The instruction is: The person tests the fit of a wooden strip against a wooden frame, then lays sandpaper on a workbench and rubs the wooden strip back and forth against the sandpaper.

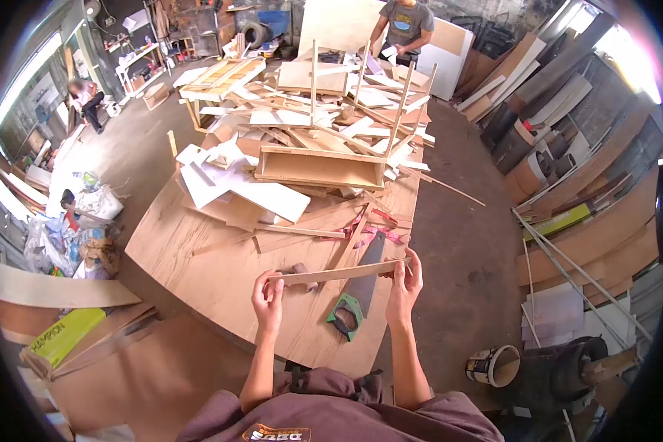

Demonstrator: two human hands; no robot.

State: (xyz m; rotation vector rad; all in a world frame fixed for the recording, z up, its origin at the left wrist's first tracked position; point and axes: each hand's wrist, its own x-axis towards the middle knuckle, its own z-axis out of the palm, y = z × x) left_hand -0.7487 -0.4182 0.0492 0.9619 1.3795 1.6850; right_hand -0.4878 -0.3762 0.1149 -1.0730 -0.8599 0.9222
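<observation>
The desk [169, 243] is spread under and around the saw [360, 291], and beyond the saw much of it is covered by a tangled pile [280, 118] of boards and sticks. Any sideways or forward swing would be hampered by the pile's uprights. Past the pile, a person [409, 29] is seen. At the pile's near edge, beyond the saw, an open box [324, 173] is set.

By the saw's green handle, the desk is left bare enough for hands. Above the saw's blade, and crossing it in view, the strip [331, 275] is held up. It is thin, pale wood (light, by the look of it), and would probably be handled as stiff along its length but springy if bent, with some risk of splinters; it is best taken near both ends, as is done here. Its left end is pinched by the left hand [269, 302], its right end by the right hand [404, 287]; in both, the fingers are closed to about the strip's thickness. Left of the saw, a small brown tool [302, 274] is seen (its kind cannot be told), partly hidden by the strip.
</observation>
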